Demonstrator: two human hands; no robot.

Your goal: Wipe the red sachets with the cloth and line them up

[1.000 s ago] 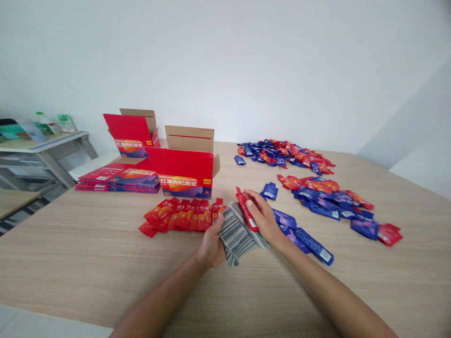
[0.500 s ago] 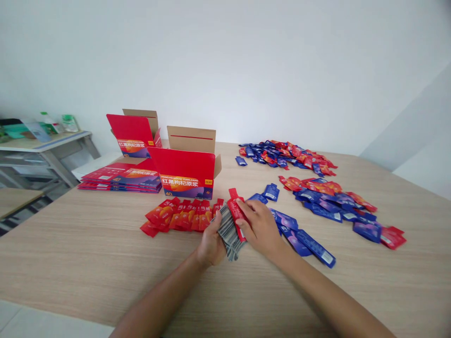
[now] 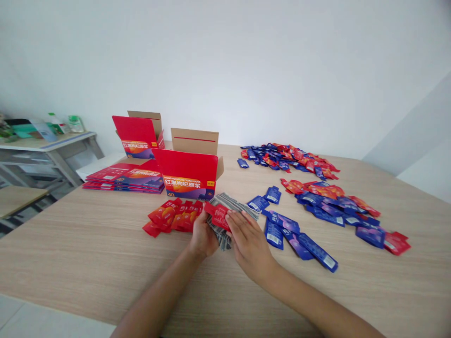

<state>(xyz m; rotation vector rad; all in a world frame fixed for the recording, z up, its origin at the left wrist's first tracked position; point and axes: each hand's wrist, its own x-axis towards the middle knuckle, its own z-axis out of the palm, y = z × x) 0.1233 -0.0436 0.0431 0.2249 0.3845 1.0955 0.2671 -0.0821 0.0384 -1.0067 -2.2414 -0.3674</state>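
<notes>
Red sachet lying slantwise between two hands, right hand across its lower end

Clock directions are taken from the held red sachet (image 3: 218, 217), with twelve pointing away from the person. The sachet is held above the table (image 3: 88, 249), on top of a striped grey cloth (image 3: 234, 203). Its long axis is slanted from about ten o'clock to about four, and its narrower end is pointed towards ten.

The four o'clock end is covered by the right hand (image 3: 251, 243), whose fingers are laid side by side, pressed together and flattened over the sachet. The right thumb is not clearly shown, so whether anything is pinched by that hand cannot be told. The cloth is gripped from about seven to eight o'clock by the left hand (image 3: 205, 238), with its fingers curled mostly out of sight. The left thumb is placed close to the narrow end; whether the two are touching cannot be told. The sachet is thus more fully covered by the right hand, while the cloth is supported by the left.

At nine o'clock, just beyond the left hand, a row of red sachets (image 3: 169, 217) is laid out overlapping. An open box (image 3: 190, 183) is placed near eleven o'clock. Loose blue sachets (image 3: 298, 240) are scattered between three and four.
</notes>
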